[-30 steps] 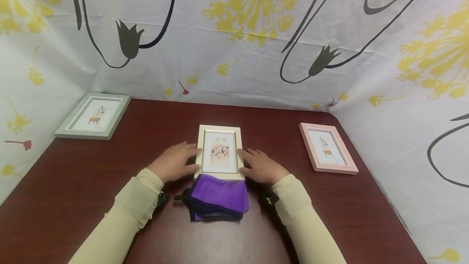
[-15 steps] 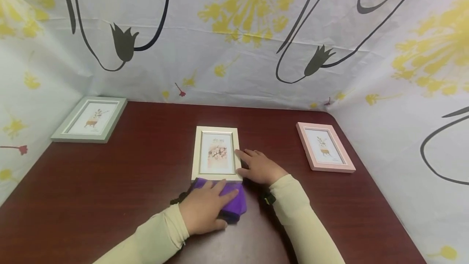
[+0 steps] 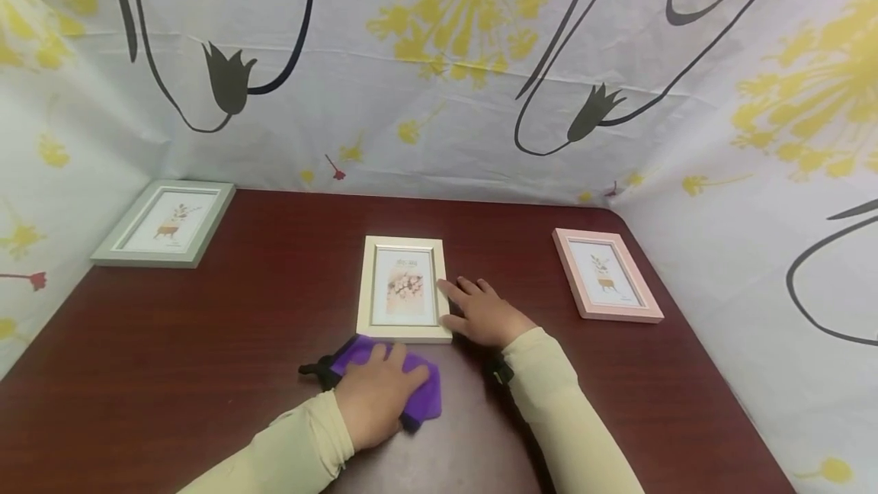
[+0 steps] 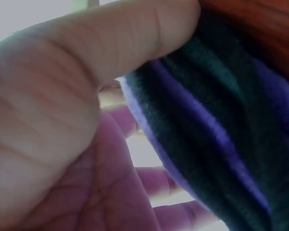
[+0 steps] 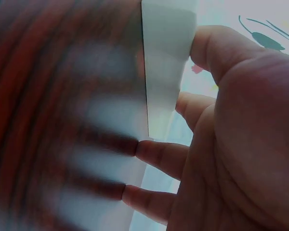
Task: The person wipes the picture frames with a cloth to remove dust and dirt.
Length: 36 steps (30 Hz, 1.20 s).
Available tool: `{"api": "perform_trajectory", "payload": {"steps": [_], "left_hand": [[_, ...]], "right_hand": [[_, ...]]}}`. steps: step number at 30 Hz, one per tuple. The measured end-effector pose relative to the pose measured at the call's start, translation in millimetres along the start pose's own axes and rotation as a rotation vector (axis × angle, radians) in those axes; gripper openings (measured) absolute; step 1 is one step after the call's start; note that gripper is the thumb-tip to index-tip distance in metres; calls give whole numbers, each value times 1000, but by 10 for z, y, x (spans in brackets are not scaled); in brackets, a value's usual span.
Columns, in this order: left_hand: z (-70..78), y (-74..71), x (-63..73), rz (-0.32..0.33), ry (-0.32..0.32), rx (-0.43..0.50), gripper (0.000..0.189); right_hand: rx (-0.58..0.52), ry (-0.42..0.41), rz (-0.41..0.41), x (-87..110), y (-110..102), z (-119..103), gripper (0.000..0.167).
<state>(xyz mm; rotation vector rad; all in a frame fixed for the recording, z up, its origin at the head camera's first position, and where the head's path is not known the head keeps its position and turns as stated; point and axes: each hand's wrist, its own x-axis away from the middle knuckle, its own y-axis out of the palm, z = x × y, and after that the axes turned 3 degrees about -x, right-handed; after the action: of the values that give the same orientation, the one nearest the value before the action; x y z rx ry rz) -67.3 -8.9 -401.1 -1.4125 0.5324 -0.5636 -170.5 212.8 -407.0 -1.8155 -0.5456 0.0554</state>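
A cream picture frame (image 3: 405, 332) with a blossom print lies flat in the middle of the table. My right hand (image 3: 490, 316) rests along its right side, fingertips at the edge and fingers spread; the right wrist view shows thumb and finger against the pale side (image 5: 166, 67). Just in front of the frame, my left hand (image 3: 377, 396) grips a folded purple cloth (image 3: 427, 395) with dark edging. Seen from the left wrist, the cloth's stacked layers (image 4: 197, 115) sit between thumb and fingers. Part of the cloth is hidden beneath the hand.
On the dark red wooden table (image 3: 295, 280), a grey-green picture frame (image 3: 195, 242) lies at the back left and a pink one (image 3: 620, 313) towards the right. A white patterned sheet (image 3: 411, 158) hangs behind and along both sides.
My left hand has left the cream frame's left side, come down onto the purple cloth and drawn it slightly left and towards me. The right hand stays at the frame.
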Motion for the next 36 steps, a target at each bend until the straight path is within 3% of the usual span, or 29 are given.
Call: {"api": "perform_trajectory", "payload": {"steps": [5,10,14,17,19,23,25,28,30,33,36], "left_hand": [[-159,-40,18,74,96,3,46],[-514,-270,95,134,133,67,48],[-794,-487,119,320,150,73,47],[-961,-502,67,434,161,25,43],[-1045,-415,39,380,156,29,41],[-1152,-176,18,85,101,193,48],[-1181,-95,-2,-4,65,297,56],[-1212,-42,-91,9,63,380,43],[-1217,-27,-151,26,67,380,28],[-1208,-8,-206,41,66,322,17],[-1179,3,-188,34,48,229,32]], "right_hand": [[-9,-44,18,7,-17,26,65],[-6,-68,22,-1,-25,11,66],[-17,-43,21,2,-26,-14,66],[-25,-27,21,-2,-23,-26,66],[-24,-21,24,-3,-17,-26,66],[-13,-13,21,0,-10,-16,66],[-9,-16,19,5,-8,-8,66],[-8,-16,19,8,-8,5,66],[-13,-13,18,7,-4,10,65],[-19,-17,12,3,-3,6,65],[-22,-25,7,6,-8,-8,65]]}}
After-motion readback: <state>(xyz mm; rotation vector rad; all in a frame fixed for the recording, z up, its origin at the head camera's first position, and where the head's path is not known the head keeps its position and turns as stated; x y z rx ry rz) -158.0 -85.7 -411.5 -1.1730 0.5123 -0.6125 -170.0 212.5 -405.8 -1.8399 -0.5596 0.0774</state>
